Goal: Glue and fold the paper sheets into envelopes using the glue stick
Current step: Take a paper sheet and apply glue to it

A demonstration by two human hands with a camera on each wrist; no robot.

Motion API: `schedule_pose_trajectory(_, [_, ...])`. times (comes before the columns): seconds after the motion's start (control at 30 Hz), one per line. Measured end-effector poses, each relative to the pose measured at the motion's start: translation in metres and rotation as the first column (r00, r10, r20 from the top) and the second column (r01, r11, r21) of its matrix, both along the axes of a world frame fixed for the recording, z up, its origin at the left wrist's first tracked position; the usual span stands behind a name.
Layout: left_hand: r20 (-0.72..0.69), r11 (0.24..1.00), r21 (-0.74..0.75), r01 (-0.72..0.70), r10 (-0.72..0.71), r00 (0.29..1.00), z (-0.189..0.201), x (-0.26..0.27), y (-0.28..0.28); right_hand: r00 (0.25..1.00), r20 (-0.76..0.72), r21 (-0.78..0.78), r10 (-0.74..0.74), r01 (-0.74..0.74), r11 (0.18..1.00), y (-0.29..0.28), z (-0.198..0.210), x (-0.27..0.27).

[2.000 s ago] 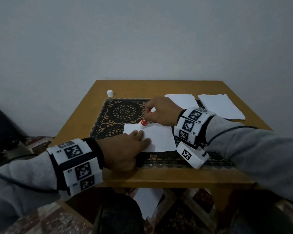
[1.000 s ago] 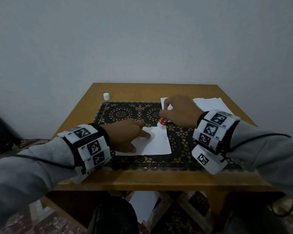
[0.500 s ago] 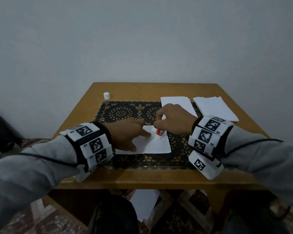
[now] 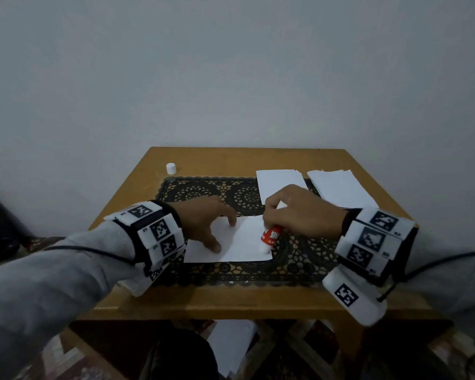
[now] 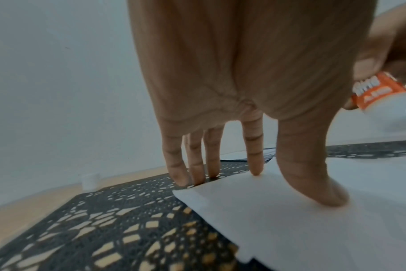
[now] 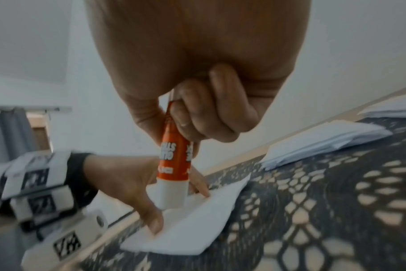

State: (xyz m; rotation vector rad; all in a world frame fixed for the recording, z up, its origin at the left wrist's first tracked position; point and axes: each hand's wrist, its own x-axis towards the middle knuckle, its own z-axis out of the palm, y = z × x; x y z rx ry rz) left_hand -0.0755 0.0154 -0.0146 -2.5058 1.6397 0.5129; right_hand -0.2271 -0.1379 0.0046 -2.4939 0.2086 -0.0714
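A white paper sheet (image 4: pixel 239 242) (image 5: pixel 301 229) (image 6: pixel 186 232) lies on the black lace mat (image 4: pixel 203 190). My left hand (image 4: pixel 203 223) (image 5: pixel 255 176) presses it flat with straight fingers and thumb spread on its left part. My right hand (image 4: pixel 294 212) (image 6: pixel 188 117) grips an orange-and-white glue stick (image 4: pixel 270 237) (image 6: pixel 174 172) (image 5: pixel 382 102), tip down on the sheet's right edge near its lower corner. In the right wrist view the white end touches the paper just beside my left thumb.
Two stacks of white paper (image 4: pixel 281 185) (image 4: pixel 340 187) lie at the back right of the wooden table (image 4: pixel 231 300). A small white cap (image 4: pixel 171 168) stands at the back left. More paper (image 4: pixel 231 344) lies on the floor under the table.
My right hand has drawn the glue stick down the sheet's right edge, from the far corner toward the near one. My left hand has kept pressing the sheet in place.
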Motion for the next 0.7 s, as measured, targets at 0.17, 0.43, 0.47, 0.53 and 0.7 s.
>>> schedule_pose_trajectory(0.17, [0.045,0.990,0.065,-0.123,0.121,0.992,-0.002,0.012,-0.004,0.988,0.113,0.105,-0.108,0.096,0.990,-0.019,0.020,-0.007])
schedule_pose_trajectory(0.43, [0.039,0.986,0.093,-0.136,0.133,0.990,-0.006,0.025,-0.007,0.973,0.151,0.117,-0.174,0.157,0.981,-0.030,0.013,-0.015])
schedule_pose_trajectory(0.47, [0.039,0.987,0.092,-0.133,0.130,0.991,-0.007,0.026,-0.008,0.972,0.153,0.119,-0.179,0.162,0.980,-0.031,0.011,-0.015])
schedule_pose_trajectory(0.53, [0.037,0.987,0.091,-0.134,0.131,0.991,-0.008,0.029,-0.008,0.969,0.158,0.115,-0.189,0.172,0.978,-0.031,0.008,-0.015])
schedule_pose_trajectory(0.7, [0.039,0.985,0.107,-0.133,0.129,0.991,-0.008,0.030,-0.010,0.971,0.156,0.124,-0.179,0.160,0.979,-0.031,0.005,-0.016])
